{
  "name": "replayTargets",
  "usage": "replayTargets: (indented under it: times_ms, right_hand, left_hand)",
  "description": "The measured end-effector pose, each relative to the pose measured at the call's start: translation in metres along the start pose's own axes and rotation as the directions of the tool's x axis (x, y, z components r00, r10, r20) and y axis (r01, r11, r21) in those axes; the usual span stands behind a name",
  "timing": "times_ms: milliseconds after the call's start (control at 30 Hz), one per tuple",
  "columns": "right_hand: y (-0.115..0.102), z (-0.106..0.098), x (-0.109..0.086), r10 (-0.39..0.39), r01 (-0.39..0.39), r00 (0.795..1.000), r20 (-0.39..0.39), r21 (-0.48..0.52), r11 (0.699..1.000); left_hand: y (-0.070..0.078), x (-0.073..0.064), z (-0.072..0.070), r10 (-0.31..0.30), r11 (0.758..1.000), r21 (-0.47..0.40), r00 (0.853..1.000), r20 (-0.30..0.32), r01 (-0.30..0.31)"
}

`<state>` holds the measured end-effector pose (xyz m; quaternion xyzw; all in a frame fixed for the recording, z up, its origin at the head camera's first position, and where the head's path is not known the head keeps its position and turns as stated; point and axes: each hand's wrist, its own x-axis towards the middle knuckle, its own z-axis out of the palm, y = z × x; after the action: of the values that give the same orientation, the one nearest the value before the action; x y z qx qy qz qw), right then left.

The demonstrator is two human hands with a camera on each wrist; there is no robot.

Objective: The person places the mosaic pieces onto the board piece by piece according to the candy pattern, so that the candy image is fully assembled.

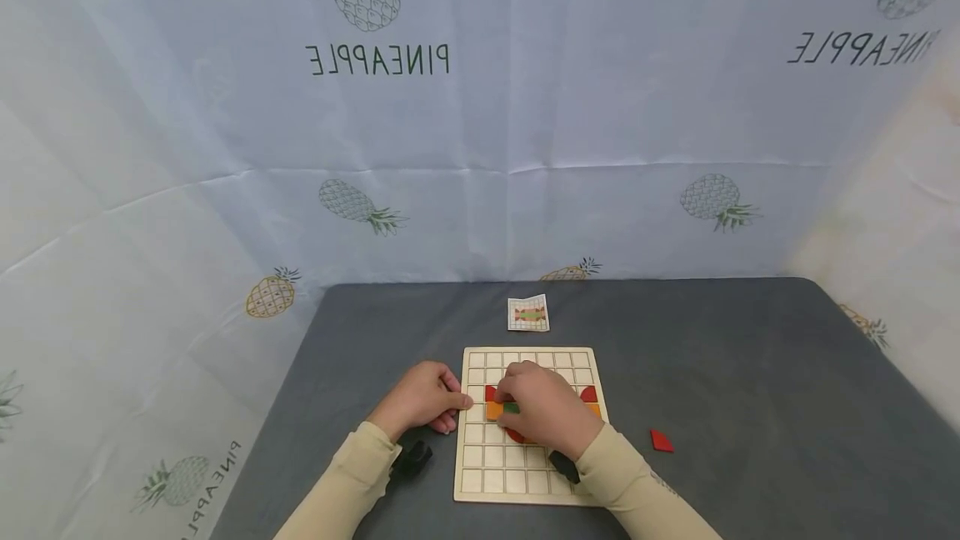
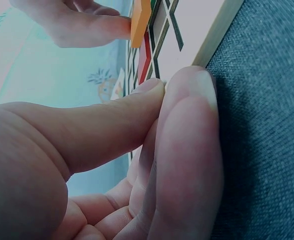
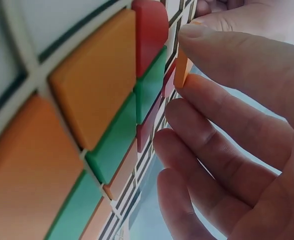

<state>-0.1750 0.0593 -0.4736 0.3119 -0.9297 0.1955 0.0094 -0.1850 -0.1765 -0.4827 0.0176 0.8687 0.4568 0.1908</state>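
A pale wooden grid board (image 1: 480, 482) lies on the dark table, with red, green and orange tiles on its middle rows. My left hand (image 1: 422, 397) grips the board's left edge between thumb and index finger. Over the board, my right hand (image 1: 546, 407) pinches an orange tile (image 3: 182, 67) between thumb and index finger, its other fingers loosely bent. That tile stands tilted against the board in the right wrist view, near a red tile (image 3: 150, 37) and a green tile (image 3: 151, 82). From the head, my right hand hides much of the pattern.
Behind the board lies a small pattern card (image 1: 528, 314) showing a coloured grid figure. A loose red tile (image 1: 661, 441) is on the table (image 1: 750, 390) to the right of the board. A pineapple-printed cloth (image 1: 480, 215) hangs behind the table.
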Motion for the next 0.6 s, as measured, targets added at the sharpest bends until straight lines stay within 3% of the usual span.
replayTargets:
  times_ms: [233,600]
  right_hand:
    - [-0.0019,0.0008,0.0011,-0.025,0.025,1.0,0.001,-0.032,0.999]
    - [-0.0041,0.0045,0.0028,0.009,-0.008,1.0,0.018,-0.04,0.999]
  left_hand:
    - [0.0002,-0.0003,-0.0005,-0.006,1.0,0.006,1.0,-0.002,0.006]
    - [0.0018,-0.0007,-0.0002,-0.005,1.0,0.017,1.0,-0.003,0.006]
